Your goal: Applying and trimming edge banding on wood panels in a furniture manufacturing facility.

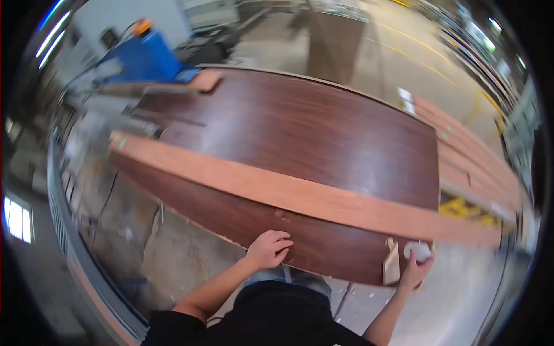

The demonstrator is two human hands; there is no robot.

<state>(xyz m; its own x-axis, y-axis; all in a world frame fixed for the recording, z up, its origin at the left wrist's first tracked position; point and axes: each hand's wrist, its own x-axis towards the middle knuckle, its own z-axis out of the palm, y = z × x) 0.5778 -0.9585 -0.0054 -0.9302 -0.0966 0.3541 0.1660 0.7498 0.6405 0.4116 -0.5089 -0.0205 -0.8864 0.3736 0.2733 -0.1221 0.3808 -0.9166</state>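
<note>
A long reddish-brown board lies lengthwise over a dark brown wood-grain panel. At the panel's near edge is my left hand, with its bent fingers a little apart over the surface and nothing in them. My right hand is at the panel's near right corner, its fingers round a white, roundish object too blurred to name. Just left of that hand stands a small pale wooden block.
More reddish boards are stacked at the right, beside a yellow-and-black marked surface. At the far left is a blue machine part with an orange top. A short wood piece lies at the panel's far left corner.
</note>
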